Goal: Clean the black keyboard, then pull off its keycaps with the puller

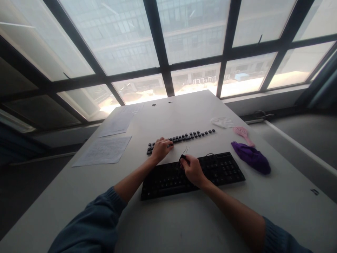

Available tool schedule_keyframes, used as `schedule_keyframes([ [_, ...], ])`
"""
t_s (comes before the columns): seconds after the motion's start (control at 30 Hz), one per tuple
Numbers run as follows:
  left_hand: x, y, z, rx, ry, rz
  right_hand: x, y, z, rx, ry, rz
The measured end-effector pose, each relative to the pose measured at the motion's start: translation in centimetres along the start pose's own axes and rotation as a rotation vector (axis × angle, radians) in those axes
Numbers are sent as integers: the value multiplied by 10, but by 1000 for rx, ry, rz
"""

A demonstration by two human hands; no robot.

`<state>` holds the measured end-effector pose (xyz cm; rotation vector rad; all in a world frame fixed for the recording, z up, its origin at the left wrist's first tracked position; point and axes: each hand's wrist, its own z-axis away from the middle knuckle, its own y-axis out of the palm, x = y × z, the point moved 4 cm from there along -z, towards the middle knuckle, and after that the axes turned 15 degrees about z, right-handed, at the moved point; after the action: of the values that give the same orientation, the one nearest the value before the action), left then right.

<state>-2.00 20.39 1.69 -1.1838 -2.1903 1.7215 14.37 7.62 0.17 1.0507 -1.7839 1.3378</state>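
A black keyboard (163,179) lies on the white table in front of me, with many of its keys off in the upper and middle part. Beyond it, loose black keycaps (181,137) are laid out in rows. My left hand (161,149) reaches over the left part of these rows, its fingertips pinched around a keycap (170,144). Above the keyboard's middle, my right hand (192,169) grips the black handle of a wire keycap puller (186,150). The puller's thin wire ends point up and away from me.
Printed paper sheets (104,151) lie at the left. On the right are a purple cloth pouch (251,157), a pink hairbrush (242,134) and a clear plastic bag (222,122). A small dark piece (314,192) sits near the right edge. Windows stand behind the table (168,117).
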Motion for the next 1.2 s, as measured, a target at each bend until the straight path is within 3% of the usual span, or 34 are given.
schedule_keyframes([
  [0.47,-4,-9,2,-10,6,-10,-1,0,0,9,13,-33],
  [0.67,-17,-44,11,-159,-15,55,-6,2,0,-15,60,-153],
  [0.8,-48,-61,39,-217,-30,124,0,-5,0,-60,46,-167],
  [0.97,-88,-39,80,-95,-51,298,23,-19,3,-8,-212,-22],
  [1.1,-92,-17,95,-56,-117,425,23,-17,7,95,-270,46],
  [1.2,-88,-10,96,-57,-141,455,18,-11,9,141,-277,105],
])
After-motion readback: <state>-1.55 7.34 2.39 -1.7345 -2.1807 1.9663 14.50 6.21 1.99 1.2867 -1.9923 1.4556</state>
